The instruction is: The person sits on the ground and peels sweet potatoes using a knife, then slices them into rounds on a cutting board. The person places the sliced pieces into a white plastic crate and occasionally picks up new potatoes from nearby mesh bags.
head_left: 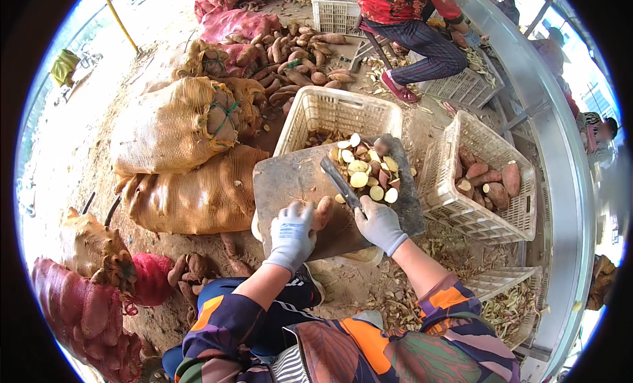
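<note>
Knife [339,180] in R fingers [366,215], swt potato [323,211] in L fingers [294,213].

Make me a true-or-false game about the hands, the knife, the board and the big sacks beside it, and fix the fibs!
1. The right hand holds a knife. True.
2. The left hand touches a sweet potato. True.
3. Both hands are bare. False: both wear pale gloves.
4. Cut pieces lie on the board. True.
5. Those pieces are bright blue inside. False: they are pale yellow.
6. The big sacks beside the board are black. False: those sacks are tan mesh.
</note>
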`<action>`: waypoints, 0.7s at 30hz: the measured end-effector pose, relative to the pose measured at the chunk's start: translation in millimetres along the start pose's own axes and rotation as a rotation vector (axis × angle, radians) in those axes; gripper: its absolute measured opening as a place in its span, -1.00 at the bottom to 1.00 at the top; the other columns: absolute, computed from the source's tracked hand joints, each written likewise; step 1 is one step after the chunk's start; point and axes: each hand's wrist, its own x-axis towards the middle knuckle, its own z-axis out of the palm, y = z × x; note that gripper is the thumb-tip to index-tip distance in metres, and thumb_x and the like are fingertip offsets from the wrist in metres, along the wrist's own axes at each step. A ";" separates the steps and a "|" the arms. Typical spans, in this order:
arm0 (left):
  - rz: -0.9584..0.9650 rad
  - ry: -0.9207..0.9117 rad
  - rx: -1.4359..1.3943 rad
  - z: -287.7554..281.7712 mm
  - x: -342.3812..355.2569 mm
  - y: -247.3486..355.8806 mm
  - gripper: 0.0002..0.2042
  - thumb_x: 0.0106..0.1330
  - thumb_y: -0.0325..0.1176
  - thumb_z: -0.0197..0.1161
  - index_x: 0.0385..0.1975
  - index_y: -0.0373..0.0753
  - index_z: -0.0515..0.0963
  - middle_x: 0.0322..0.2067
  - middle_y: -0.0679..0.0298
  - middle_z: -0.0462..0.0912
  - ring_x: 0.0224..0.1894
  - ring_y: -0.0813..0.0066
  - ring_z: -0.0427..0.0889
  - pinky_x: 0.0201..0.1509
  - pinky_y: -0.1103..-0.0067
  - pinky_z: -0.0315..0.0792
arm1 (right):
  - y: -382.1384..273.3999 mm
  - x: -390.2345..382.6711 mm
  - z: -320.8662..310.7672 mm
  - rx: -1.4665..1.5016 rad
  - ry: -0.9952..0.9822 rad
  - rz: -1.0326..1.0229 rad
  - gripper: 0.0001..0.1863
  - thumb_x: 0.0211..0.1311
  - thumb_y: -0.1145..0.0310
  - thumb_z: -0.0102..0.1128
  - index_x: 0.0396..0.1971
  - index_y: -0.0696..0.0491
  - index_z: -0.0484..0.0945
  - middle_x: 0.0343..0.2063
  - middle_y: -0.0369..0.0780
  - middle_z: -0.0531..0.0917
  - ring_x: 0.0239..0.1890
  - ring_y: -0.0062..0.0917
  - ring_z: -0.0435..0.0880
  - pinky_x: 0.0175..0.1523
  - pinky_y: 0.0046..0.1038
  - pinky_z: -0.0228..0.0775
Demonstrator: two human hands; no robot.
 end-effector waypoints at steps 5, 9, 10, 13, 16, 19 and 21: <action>-0.347 -0.231 -0.356 9.4 1.6 -18.9 -0.33 0.00 -0.09 0.36 0.10 -0.28 0.31 -0.02 -0.05 0.44 0.00 -0.04 0.51 0.03 0.28 0.44 | -4.9 -10.3 -24.4 -0.084 -0.105 -0.052 -0.84 0.24 0.27 0.02 -0.37 0.05 0.40 -0.56 -0.06 0.62 -0.46 -0.12 0.64 -0.35 -0.12 0.47; -0.346 -0.172 -0.199 5.3 -5.7 7.3 -0.48 0.04 -0.12 0.32 -0.06 -0.28 0.36 -0.12 -0.08 0.47 -0.09 -0.07 0.56 -0.03 0.25 0.46 | -13.6 -9.2 -40.1 -0.182 -0.236 -0.155 -0.83 0.26 0.27 -0.01 -0.34 0.07 0.44 -0.55 -0.06 0.64 -0.44 -0.16 0.67 -0.34 -0.15 0.49; -0.340 -0.156 -0.188 5.9 -7.2 8.3 -0.51 0.04 -0.14 0.31 -0.09 -0.28 0.37 -0.12 -0.09 0.48 -0.09 -0.09 0.55 -0.03 0.25 0.45 | -17.1 -5.0 -40.5 -0.214 -0.309 -0.172 -0.82 0.26 0.27 -0.03 -0.33 0.08 0.45 -0.54 -0.06 0.65 -0.44 -0.17 0.67 -0.34 -0.16 0.50; -0.337 -0.129 -0.168 11.9 -7.4 8.0 -0.56 0.03 -0.20 0.30 -0.15 -0.28 0.37 -0.17 -0.11 0.48 -0.13 -0.11 0.55 -0.07 0.24 0.46 | -14.2 9.9 -21.1 -0.238 -0.345 -0.126 -0.79 0.26 0.27 -0.05 -0.32 0.08 0.48 -0.53 -0.07 0.66 -0.42 -0.17 0.68 -0.31 -0.17 0.51; -0.296 -0.127 -0.146 8.9 -3.4 11.0 -0.50 -0.03 -0.23 0.34 -0.09 -0.31 0.41 -0.19 -0.12 0.53 -0.12 -0.06 0.58 -0.05 0.28 0.47 | -10.2 19.3 21.0 -0.191 -0.258 -0.081 -0.78 0.24 0.24 -0.04 -0.35 0.06 0.50 -0.50 -0.04 0.67 -0.41 -0.13 0.68 -0.28 -0.12 0.50; -0.272 -0.053 -0.436 25.9 2.0 -21.3 -0.44 -0.03 -0.25 0.35 0.01 -0.31 0.42 -0.14 -0.13 0.53 -0.08 0.00 0.58 0.00 0.30 0.48 | -1.0 33.2 38.7 0.013 -0.154 -0.048 -0.71 0.27 0.16 -0.04 -0.35 0.10 0.48 -0.47 0.06 0.64 -0.36 -0.04 0.65 -0.22 -0.09 0.47; -0.422 -0.096 -0.928 -1.3 2.9 -18.6 -0.42 0.02 -0.26 0.38 0.04 -0.43 0.43 -0.16 0.11 0.62 -0.10 0.27 0.61 0.04 0.44 0.47 | 8.2 30.4 36.6 0.060 -0.168 0.054 -0.67 0.28 0.11 -0.03 -0.34 0.11 0.47 -0.50 0.07 0.63 -0.36 -0.03 0.64 -0.20 -0.09 0.46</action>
